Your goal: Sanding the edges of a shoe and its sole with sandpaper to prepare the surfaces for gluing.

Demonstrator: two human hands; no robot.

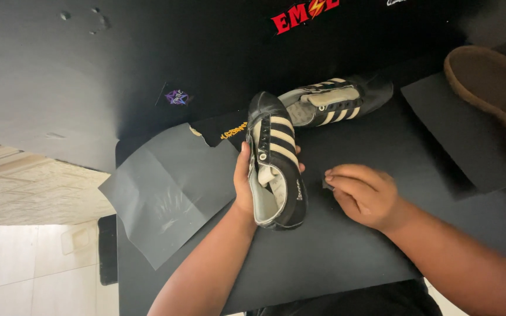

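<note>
While left hand grips black shoe, right hand pinches (tightly) small dark piece

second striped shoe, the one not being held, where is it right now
In the head view the second striped shoe lies on its side on the black table, just beyond the held shoe in the left hand, toward the upper right.
</note>
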